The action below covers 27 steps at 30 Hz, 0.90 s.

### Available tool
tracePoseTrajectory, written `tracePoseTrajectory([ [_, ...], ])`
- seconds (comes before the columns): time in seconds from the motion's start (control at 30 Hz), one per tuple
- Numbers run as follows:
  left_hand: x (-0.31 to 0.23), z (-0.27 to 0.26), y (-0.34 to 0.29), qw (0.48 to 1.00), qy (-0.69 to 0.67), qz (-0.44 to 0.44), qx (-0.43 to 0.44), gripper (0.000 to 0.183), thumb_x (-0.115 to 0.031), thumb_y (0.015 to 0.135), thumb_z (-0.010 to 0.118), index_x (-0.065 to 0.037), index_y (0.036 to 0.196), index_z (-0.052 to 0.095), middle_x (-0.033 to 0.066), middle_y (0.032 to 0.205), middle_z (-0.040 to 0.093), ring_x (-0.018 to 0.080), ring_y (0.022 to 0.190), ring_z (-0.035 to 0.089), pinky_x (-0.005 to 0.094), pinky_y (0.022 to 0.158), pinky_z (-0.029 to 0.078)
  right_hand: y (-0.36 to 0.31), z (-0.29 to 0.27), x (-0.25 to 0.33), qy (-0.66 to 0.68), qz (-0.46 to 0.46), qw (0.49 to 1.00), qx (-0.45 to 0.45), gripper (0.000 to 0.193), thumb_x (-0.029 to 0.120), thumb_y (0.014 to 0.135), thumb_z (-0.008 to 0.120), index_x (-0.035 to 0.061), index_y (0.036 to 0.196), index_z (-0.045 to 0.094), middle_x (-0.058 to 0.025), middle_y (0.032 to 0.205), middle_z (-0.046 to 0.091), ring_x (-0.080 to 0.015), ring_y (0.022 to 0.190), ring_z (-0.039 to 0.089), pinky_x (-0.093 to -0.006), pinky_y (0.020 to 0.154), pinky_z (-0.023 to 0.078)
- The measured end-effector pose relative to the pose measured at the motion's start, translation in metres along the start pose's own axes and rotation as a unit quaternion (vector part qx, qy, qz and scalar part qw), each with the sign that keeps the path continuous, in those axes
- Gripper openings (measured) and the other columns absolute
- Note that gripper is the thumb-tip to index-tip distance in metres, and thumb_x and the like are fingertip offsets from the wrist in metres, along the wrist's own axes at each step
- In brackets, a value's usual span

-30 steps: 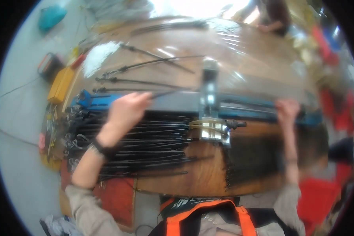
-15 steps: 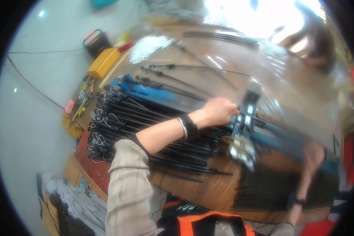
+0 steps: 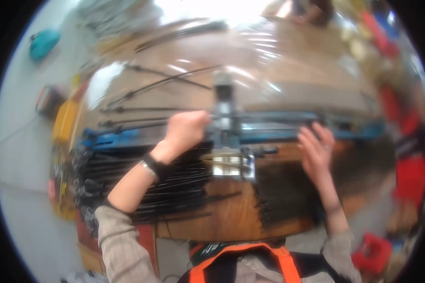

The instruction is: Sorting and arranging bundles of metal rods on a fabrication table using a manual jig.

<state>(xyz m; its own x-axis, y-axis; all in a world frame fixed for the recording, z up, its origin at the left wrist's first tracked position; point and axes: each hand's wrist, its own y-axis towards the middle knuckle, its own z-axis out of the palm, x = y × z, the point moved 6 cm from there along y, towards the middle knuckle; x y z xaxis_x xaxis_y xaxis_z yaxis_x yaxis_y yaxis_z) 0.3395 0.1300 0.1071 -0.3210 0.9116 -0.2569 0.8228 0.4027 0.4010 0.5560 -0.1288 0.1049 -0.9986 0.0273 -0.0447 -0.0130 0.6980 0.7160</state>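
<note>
My left hand (image 3: 186, 127) is closed in a fist beside the upright metal fixture (image 3: 225, 104) at the middle of the bench. Whatever its fingers hold is hidden. Thin black rods (image 3: 141, 126) lie to its left and pass out of sight behind it. To the right, my right hand (image 3: 318, 151) reaches over the front edge of a long blue rail (image 3: 278, 123). Its fingers look stretched and slightly apart, with the tips near a small dark piece on the rail; blur hides whether they touch it. A shiny metal block (image 3: 229, 167) sits at the fixture's near end.
A thick bundle of black rods (image 3: 174, 184) covers the bench's left side. Loose rods (image 3: 167, 82) lie crossed farther back. A yellow box (image 3: 65, 121) stands at the far left edge, with tools nearby. A red container (image 3: 370, 252) is at lower right.
The view has swung right, so the bench appears shifted left. My right hand has come inward to the blue rail from farther right. My left hand stays closed by the fixture.
</note>
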Motion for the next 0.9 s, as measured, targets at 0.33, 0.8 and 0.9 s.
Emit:
tracePoseTrajectory([
  [0.33,-0.014,0.002,0.008,0.999,0.015,0.03,0.003,0.013,-0.016,0.09,0.058,-0.009,0.079,0.059,0.0155,0.07,0.063,0.0369,0.066,0.064,0.0471,0.056,0.049,-0.03,-0.025,0.015,0.066,0.062,0.996,0.005,0.025,0.004,0.081,0.071,0.0058,0.106,0.07,-0.0074,0.116,0.069,-0.0329,0.119,0.055,-0.0494,0.101,0.039],
  [0.8,-0.001,-0.021,0.009,0.998,0.041,0.036,0.037,0.023,-0.027,0.093,0.06,-0.009,0.08,0.058,0.012,0.07,0.065,0.0357,0.065,0.064,0.0445,0.056,0.05,-0.004,0.032,-0.053,-0.152,0.107,0.976,0.116,0.05,0.014,0.092,0.061,0.0104,0.141,0.051,-0.0082,0.141,0.052,-0.0279,0.135,0.043,-0.0509,0.113,0.025],
  [0.9,0.004,-0.008,-0.002,0.999,0.034,0.011,0.01,0.023,-0.027,0.094,0.06,-0.008,0.08,0.058,0.0118,0.07,0.065,0.0354,0.066,0.064,0.0452,0.056,0.05,-0.004,0.038,-0.048,-0.155,0.096,0.98,0.079,0.049,0.014,0.092,0.061,0.0103,0.14,0.052,-0.0086,0.137,0.054,-0.0284,0.134,0.044,-0.0515,0.112,0.025],
])
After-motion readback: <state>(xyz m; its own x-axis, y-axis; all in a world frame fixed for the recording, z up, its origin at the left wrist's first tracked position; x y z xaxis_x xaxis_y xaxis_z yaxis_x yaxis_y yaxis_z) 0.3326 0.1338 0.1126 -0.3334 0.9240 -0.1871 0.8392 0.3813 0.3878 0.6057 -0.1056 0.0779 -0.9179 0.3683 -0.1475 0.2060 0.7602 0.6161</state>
